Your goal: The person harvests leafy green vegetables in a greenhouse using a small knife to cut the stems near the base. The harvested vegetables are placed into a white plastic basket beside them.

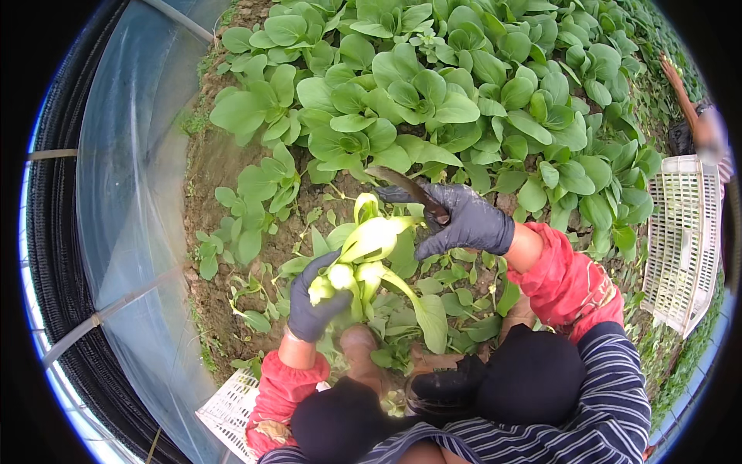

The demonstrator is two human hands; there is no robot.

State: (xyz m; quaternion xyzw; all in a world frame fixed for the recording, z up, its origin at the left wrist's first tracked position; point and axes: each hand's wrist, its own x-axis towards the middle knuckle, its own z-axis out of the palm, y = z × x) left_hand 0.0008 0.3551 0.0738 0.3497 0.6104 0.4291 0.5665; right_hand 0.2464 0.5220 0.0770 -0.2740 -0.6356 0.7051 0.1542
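Several cut heads of leafy greens, like pak choi, are bunched in my gloved left hand, their pale stem ends showing. My right hand, in a dark glove, grips a knife with a dark, curved blade. Its fingers spread near the bunch's right side, and the blade points up and left, just above the greens. The knife's handle is mostly hidden in my palm. Loose green leaves lie on the soil below my hands, between my feet.
Rows of growing greens fill the bed ahead. Clear plastic sheeting borders the left side. One white slatted crate stands at lower left, another crate at far right. Beyond it, another person's arm reaches into the plants.
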